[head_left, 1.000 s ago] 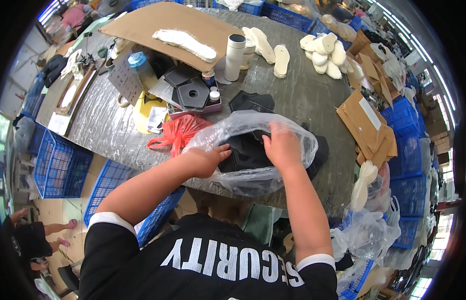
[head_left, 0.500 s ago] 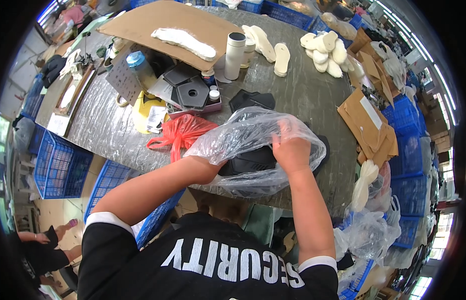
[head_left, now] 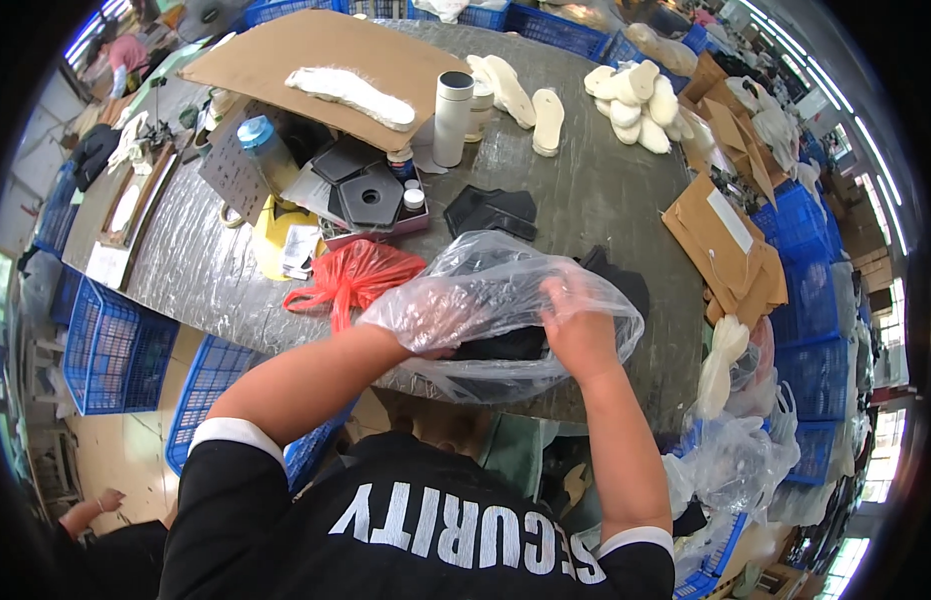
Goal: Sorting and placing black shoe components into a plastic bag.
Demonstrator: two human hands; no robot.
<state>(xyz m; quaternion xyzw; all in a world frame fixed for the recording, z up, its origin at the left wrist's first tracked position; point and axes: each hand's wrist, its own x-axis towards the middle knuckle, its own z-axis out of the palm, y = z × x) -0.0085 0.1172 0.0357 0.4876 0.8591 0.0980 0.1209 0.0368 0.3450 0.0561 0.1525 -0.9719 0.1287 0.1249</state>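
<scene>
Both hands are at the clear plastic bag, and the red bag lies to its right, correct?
Not quite: the red bag lies to the left of the clear plastic bag, as the head view shows. The left hand and right hand are at the clear bag.

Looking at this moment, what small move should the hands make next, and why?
Probably have the right hand lift the film of the clear plastic bag a little: the film drapes over the left hand and partly covers the black pieces, while the right hand's fingers are already at the film. Whether they grip it is unclear.
</scene>
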